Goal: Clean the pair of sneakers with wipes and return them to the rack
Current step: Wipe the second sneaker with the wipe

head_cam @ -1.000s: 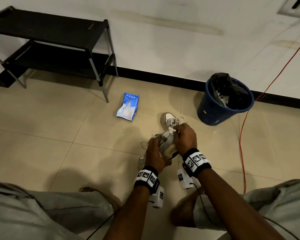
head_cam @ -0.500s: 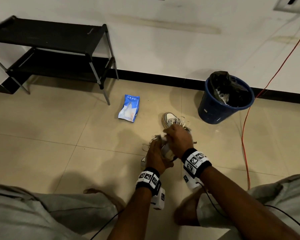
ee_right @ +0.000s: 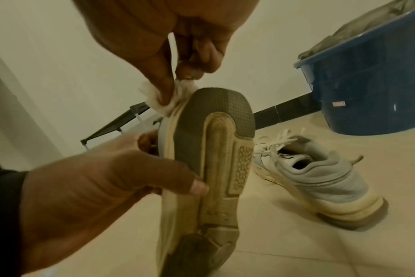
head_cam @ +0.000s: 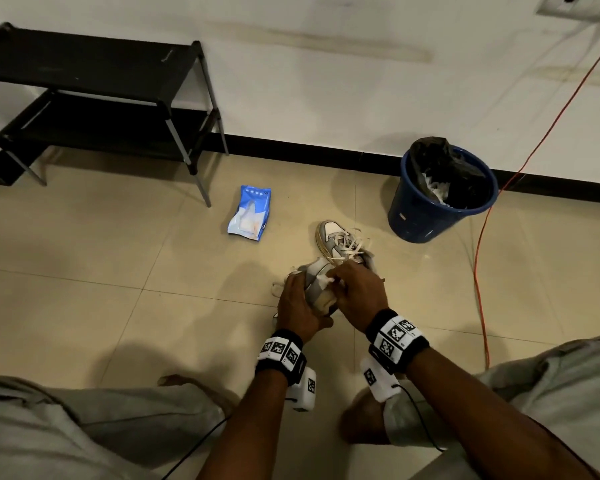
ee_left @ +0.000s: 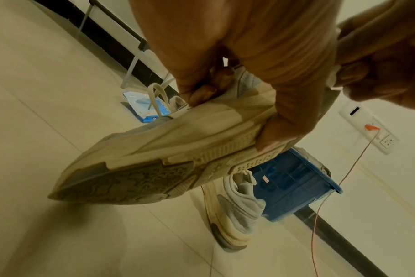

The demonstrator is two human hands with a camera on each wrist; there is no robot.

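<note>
the blue bin [head_cam: 426,216] is holding a black liner with white scraps on the tiled floor [head_cam: 101,271], while the left hand [head_cam: 297,306] is gripping one sneaker [ee_right: 208,168] and the right hand [head_cam: 359,292] is pinching a wipe [ee_right: 159,99] against its heel, its pair [head_cam: 340,242] sitting just beyond.

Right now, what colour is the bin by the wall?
Blue bin with a black liner; the head view shows it best.

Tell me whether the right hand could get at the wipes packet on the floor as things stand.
Probably yes, but not freely. The packet lies on bare floor with nothing over it, but the right hand pinches a wipe against the held sneaker, and that sneaker and the left hand sit between.
</note>
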